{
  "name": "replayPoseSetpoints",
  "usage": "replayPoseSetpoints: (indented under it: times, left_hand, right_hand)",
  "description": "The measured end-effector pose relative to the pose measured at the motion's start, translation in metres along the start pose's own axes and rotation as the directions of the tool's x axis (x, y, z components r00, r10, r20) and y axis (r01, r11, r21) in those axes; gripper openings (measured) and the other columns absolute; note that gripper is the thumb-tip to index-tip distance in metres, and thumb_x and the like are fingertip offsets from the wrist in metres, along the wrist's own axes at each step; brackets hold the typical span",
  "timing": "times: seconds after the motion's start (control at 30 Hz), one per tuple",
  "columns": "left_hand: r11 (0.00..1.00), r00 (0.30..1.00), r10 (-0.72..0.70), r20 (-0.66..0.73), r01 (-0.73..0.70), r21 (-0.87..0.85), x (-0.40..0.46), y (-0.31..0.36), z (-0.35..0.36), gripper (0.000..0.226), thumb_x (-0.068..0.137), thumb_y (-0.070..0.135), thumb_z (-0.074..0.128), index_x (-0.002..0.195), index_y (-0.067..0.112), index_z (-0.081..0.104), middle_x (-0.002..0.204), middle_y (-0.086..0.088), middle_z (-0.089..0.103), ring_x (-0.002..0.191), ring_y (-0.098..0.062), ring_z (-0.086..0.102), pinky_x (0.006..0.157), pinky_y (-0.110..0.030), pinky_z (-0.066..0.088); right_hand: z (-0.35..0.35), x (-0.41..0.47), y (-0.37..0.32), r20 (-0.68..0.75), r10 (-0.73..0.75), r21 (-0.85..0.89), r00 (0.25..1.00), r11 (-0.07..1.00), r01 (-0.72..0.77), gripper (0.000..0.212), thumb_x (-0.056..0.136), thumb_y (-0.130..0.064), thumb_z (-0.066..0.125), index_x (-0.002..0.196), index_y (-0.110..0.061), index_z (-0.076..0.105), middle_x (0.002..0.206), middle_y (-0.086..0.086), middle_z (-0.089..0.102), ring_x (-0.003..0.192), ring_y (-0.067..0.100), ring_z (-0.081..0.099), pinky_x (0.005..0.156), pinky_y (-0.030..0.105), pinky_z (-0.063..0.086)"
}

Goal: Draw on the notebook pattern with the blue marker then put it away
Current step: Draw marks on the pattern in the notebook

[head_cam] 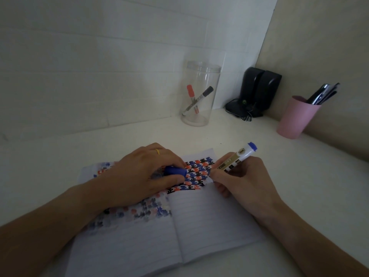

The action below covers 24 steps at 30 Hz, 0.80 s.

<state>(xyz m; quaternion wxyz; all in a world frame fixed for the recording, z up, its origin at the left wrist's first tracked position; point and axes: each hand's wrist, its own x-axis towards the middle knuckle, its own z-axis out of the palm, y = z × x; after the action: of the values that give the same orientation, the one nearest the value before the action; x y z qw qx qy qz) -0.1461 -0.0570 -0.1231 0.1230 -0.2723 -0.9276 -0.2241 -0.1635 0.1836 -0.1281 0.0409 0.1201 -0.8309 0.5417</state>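
Observation:
An open lined notebook [209, 226] lies on the white desk, its upper part filled with a pattern [196, 172] of blue, red and black marks. My right hand [241, 178] grips the blue marker [239, 158] in a writing hold, its tip down on the pattern's right edge and hidden by my fingers. My left hand [139, 176] rests on the left page and pinches the marker's blue cap [175, 171] between thumb and fingers.
A clear plastic jar [199, 92] with a red marker and a black marker stands at the back. A pink cup [297, 118] of pens sits at the right, black speakers [257, 88] with cables in the corner. Walls close in behind and to the right.

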Motion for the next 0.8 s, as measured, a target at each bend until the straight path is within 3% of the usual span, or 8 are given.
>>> replayPoseSetpoints:
  times: [0.1, 0.27, 0.5, 0.67, 0.8]
  left_hand:
    - [1.000, 1.000, -0.003, 0.000, 0.003, 0.002, -0.0005, 0.0007, -0.0002, 0.029, 0.091, 0.050, 0.056, 0.115, 0.036, 0.064, 0.107, 0.025, 0.064, 0.103, 0.000, 0.054, 0.087, -0.025, 0.048]
    - [1.000, 1.000, 0.000, 0.003, 0.000, 0.009, -0.0005, 0.0002, -0.0001, 0.030, 0.091, 0.052, 0.054, 0.115, 0.036, 0.064, 0.107, 0.026, 0.064, 0.103, 0.001, 0.053, 0.087, -0.023, 0.047]
    - [1.000, 1.000, 0.003, 0.005, -0.003, 0.012, -0.0005, -0.0009, 0.0008, 0.030, 0.091, 0.052, 0.054, 0.116, 0.037, 0.064, 0.108, 0.025, 0.064, 0.104, 0.001, 0.054, 0.088, -0.025, 0.048]
    - [1.000, 1.000, 0.006, -0.001, -0.006, 0.013, -0.0002, -0.0004, 0.0008, 0.030, 0.091, 0.052, 0.054, 0.115, 0.037, 0.064, 0.108, 0.025, 0.064, 0.103, 0.001, 0.054, 0.088, -0.026, 0.048]
    - [1.000, 1.000, 0.002, -0.003, -0.002, 0.010, -0.0004, -0.0012, 0.0006, 0.029, 0.092, 0.050, 0.056, 0.117, 0.036, 0.064, 0.109, 0.024, 0.064, 0.104, 0.001, 0.054, 0.088, -0.027, 0.049]
  right_hand:
    - [0.0001, 0.0004, 0.0011, -0.008, 0.013, 0.000, 1.000, 1.000, -0.013, 0.026, 0.060, -0.036, 0.072, 0.077, -0.016, 0.074, 0.063, 0.002, 0.071, 0.057, 0.019, 0.068, 0.062, 0.039, 0.060]
    - [0.0004, 0.0014, 0.0026, -0.023, 0.013, -0.017, 1.000, 1.000, -0.013, 0.026, 0.065, -0.033, 0.074, 0.082, -0.014, 0.074, 0.067, 0.002, 0.072, 0.059, 0.018, 0.068, 0.063, 0.037, 0.061]
    - [-0.0008, -0.0005, -0.0007, 0.007, -0.012, 0.044, 1.000, 0.999, 0.012, 0.005, 0.078, -0.013, 0.075, 0.078, -0.008, 0.073, 0.059, 0.007, 0.071, 0.051, 0.020, 0.065, 0.055, 0.036, 0.059]
    - [-0.0003, -0.0009, -0.0009, 0.009, -0.017, 0.019, 1.000, 1.000, 0.016, 0.010, 0.072, -0.021, 0.076, 0.079, -0.013, 0.074, 0.062, 0.007, 0.072, 0.055, 0.022, 0.069, 0.058, 0.037, 0.061]
    - [-0.0024, -0.0013, -0.0022, 0.012, -0.022, 0.068, 1.000, 0.997, 0.021, 0.003, 0.079, -0.009, 0.074, 0.077, -0.007, 0.073, 0.057, 0.006, 0.070, 0.050, 0.022, 0.064, 0.053, 0.034, 0.056]
